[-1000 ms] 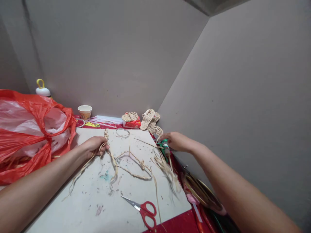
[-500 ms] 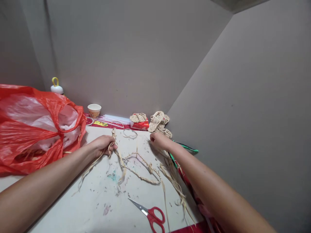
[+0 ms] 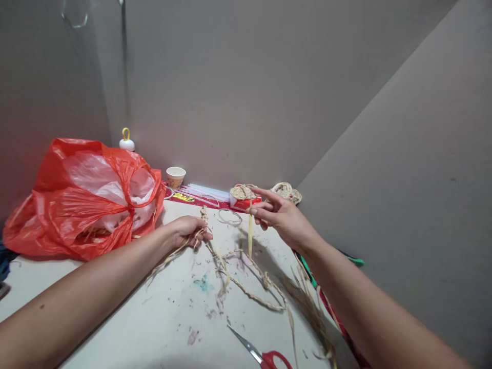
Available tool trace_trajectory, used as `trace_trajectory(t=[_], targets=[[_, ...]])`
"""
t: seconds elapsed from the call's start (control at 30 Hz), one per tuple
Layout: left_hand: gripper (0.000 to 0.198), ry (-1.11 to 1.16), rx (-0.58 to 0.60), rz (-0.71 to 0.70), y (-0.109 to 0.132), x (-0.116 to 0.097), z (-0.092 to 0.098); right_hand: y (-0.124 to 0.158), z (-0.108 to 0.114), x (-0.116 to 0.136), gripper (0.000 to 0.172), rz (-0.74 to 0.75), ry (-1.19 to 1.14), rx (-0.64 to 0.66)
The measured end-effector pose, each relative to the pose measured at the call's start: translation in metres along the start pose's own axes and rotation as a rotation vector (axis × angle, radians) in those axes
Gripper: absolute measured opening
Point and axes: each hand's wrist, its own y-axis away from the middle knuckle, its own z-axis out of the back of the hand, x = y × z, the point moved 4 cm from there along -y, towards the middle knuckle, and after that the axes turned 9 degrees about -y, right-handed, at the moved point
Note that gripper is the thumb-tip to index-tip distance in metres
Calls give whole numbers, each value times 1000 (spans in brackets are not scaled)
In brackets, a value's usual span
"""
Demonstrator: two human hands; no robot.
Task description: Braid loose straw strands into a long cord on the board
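My left hand (image 3: 191,230) is closed around a small braided straw piece (image 3: 203,212), whose knotted end sticks up above the fingers. Loose straw strands trail from it toward my forearm. Raised at the right, my right hand (image 3: 282,214) pinches a flat straw strand (image 3: 250,236) between thumb and fingers, and the strand hangs down toward the table. Between and below the hands lies a loop of twisted straw cord (image 3: 255,298) with a knot in it. Scissors (image 3: 261,353) with red handles rest nearer to me, partly cut off by the frame's bottom edge.
A red plastic bag (image 3: 88,205) bulges at the left. Along the wall stand a paper cup (image 3: 176,177), pale sticks (image 3: 209,192), a red box (image 3: 240,205) topped by a woven straw sandal (image 3: 243,192), and more woven straw pieces (image 3: 283,189). Loose straw (image 3: 313,307) lies at the right.
My right hand has lifted from the table by the woven sandals and now holds up a straw strand. My left hand keeps its grip. The whole view has shifted, moving things rightward.
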Motion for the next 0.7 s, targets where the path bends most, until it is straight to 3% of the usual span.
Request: trace_trajectory(t=[0.1,0.23,0.4,0.53,0.7], targets=[[12,-4,5,9,0,0,0,-7,4,-5,55,71,77,-130],[13,-5,-2,5,-2,1,0,-4,8,-16,27,-19,-89,-169],[16,2,4,-8,-3,2,0,18,-24,-32,27,-263,-248,-32],[18,8,26,-16,-3,1,-1,30,-58,-40,26,-364,-276,75],[14,34,60,-6,-3,2,0,15,-67,-38,23,-274,-238,-48]])
